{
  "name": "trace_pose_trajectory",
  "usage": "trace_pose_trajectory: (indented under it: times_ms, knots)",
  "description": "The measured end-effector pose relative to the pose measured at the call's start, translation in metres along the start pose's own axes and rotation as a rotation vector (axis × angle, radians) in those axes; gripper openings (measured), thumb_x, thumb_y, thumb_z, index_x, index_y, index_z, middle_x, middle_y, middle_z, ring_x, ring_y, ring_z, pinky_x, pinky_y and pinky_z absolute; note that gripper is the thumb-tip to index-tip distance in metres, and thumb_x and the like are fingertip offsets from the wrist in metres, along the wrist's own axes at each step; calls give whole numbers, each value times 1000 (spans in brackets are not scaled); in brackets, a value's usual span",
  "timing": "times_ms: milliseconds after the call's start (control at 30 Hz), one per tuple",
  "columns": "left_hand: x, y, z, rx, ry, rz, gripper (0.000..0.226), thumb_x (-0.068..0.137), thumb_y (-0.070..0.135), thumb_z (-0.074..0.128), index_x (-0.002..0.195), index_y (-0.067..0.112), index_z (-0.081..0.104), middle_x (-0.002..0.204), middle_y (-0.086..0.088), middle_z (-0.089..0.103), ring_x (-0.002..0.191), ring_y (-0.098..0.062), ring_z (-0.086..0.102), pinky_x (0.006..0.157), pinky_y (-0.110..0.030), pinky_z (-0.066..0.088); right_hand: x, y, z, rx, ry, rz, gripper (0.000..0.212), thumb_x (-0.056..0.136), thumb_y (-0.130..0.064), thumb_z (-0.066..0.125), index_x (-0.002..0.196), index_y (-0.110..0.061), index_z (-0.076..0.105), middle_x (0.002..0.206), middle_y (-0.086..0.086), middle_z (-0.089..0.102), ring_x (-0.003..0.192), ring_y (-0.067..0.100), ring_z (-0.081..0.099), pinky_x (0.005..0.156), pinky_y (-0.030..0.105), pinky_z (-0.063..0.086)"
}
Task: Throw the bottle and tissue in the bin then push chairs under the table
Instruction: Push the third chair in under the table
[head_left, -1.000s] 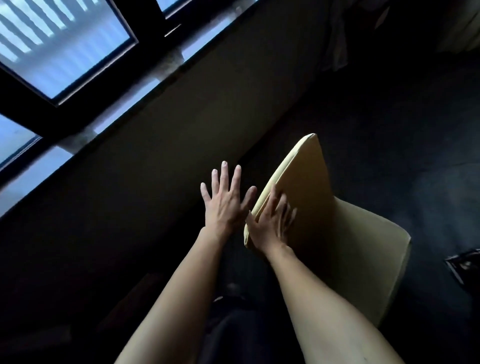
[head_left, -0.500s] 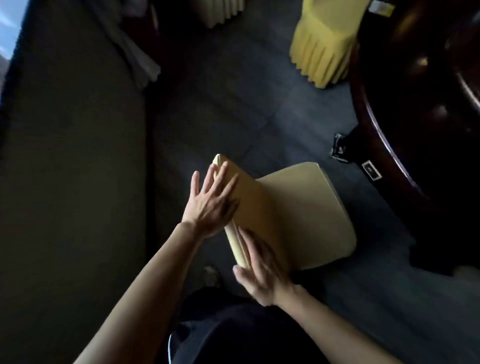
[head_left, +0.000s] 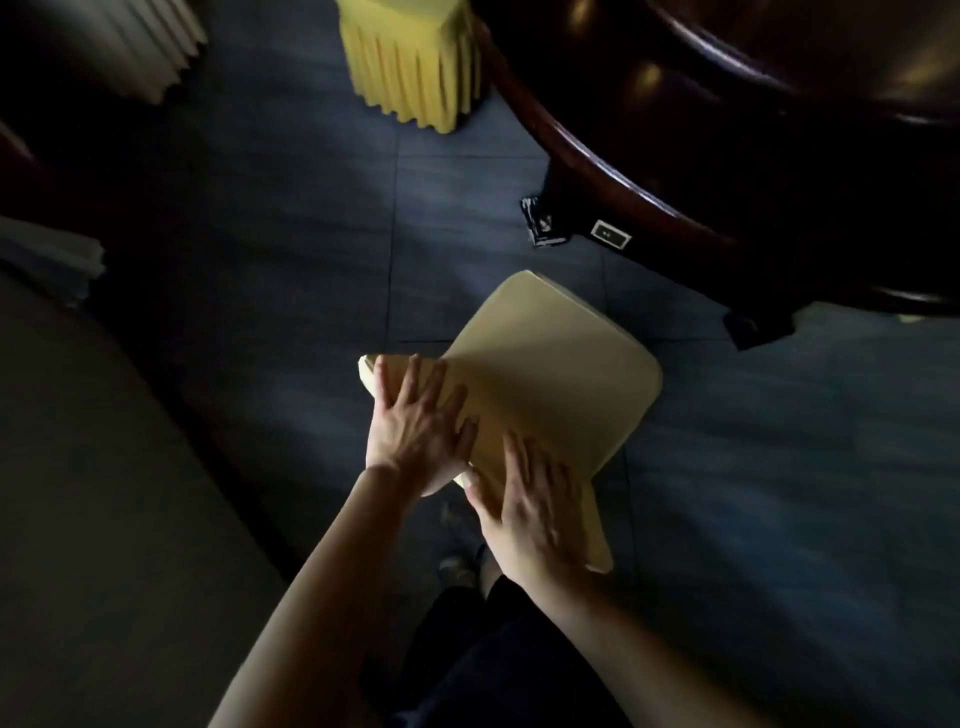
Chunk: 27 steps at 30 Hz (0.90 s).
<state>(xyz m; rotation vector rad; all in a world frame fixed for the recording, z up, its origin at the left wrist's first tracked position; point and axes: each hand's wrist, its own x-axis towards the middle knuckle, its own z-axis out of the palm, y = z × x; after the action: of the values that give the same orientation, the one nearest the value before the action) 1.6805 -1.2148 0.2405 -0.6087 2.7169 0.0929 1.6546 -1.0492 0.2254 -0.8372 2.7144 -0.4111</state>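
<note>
Standing over a pale yellow covered chair (head_left: 550, 374), the person has both hands flat on the top of its backrest. On the far left a beige wall (head_left: 93, 493) runs down the side of the room, with pale folded cloth (head_left: 47, 260) at its upper end. The left hand (head_left: 415, 426) lies palm down on the backrest's left end, its fingers (head_left: 410, 384) spread apart and pressed on the fabric, not curled around it. Just beside it, the right hand (head_left: 530, 514) rests on the backrest's near end, fingers likewise apart and flat. The chair's seat points toward the dark round wooden desk (head_left: 597, 150) at upper right, near its edge but not under it. A second chair (head_left: 415, 67) in a brighter yellow pleated cover stands at the top, beside the desk. The floor (head_left: 291, 218) is dark grey tile.
</note>
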Motion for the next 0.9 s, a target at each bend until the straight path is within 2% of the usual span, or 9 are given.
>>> trace_pose_trajectory:
  times_ms: [100, 233, 300, 367, 433, 567, 733, 900]
  knots:
    - [8, -2, -4, 50, -32, 58, 66, 93, 57, 13, 147, 32, 41, 163, -6, 29, 154, -34, 15, 119, -65, -2, 4, 1, 4, 10, 76, 109, 76, 99, -69, 32, 139, -12, 60, 127, 14, 69, 111, 36, 64, 100, 50, 46]
    - [20, -7, -3, 127, -90, 189, 67, 87, 61, 6, 123, 34, 57, 145, 0, 50, 145, -33, 30, 116, -62, 11, 5, -2, 7, -30, 62, 174, 75, 98, -68, 32, 143, -13, 57, 131, 14, 66, 116, 36, 62, 104, 51, 44]
    - [25, -9, -5, 112, -137, 240, 69, 88, 63, 6, 128, 35, 55, 151, 0, 45, 146, -32, 27, 117, -61, 10, 3, -1, 6, -62, 88, 166, 74, 99, -67, 32, 142, -12, 58, 131, 14, 67, 116, 36, 62, 104, 51, 44]
    - [32, -10, -7, 89, -216, 281, 68, 91, 66, 11, 141, 37, 46, 163, -1, 29, 152, -32, 18, 120, -59, 6, 3, 0, 6, -90, 110, 165, 73, 98, -66, 34, 142, -13, 58, 132, 15, 66, 117, 36, 60, 106, 52, 43]
    - [37, -13, -10, 69, -245, 308, 65, 93, 66, 16, 146, 37, 41, 168, 0, 18, 154, -30, 12, 121, -57, 4, 4, -1, 6, -103, 138, 172, 71, 97, -64, 38, 143, -13, 58, 134, 16, 64, 119, 37, 59, 108, 54, 42]
    - [39, -15, -12, 52, -172, 355, 64, 95, 65, 19, 143, 34, 47, 167, 0, 22, 155, -27, 12, 124, -53, 4, -1, -3, 8, -131, 174, 213, 69, 93, -60, 51, 144, -12, 57, 135, 19, 64, 120, 40, 59, 108, 57, 41]
    - [34, -15, -14, 27, -114, 368, 69, 94, 65, 15, 145, 31, 48, 168, -1, 21, 156, -26, 7, 125, -52, 1, 2, -14, 3, -133, 157, 359, 66, 96, -59, 48, 142, -12, 57, 135, 12, 65, 122, 33, 61, 119, 57, 27]
    - [36, -12, -11, 31, -79, 372, 70, 93, 64, 14, 139, 30, 54, 166, -1, 25, 155, -27, 13, 124, -52, 4, 3, -33, 14, -84, 299, 454, 58, 99, -51, 47, 138, -10, 60, 129, 13, 69, 115, 33, 65, 119, 56, 26]
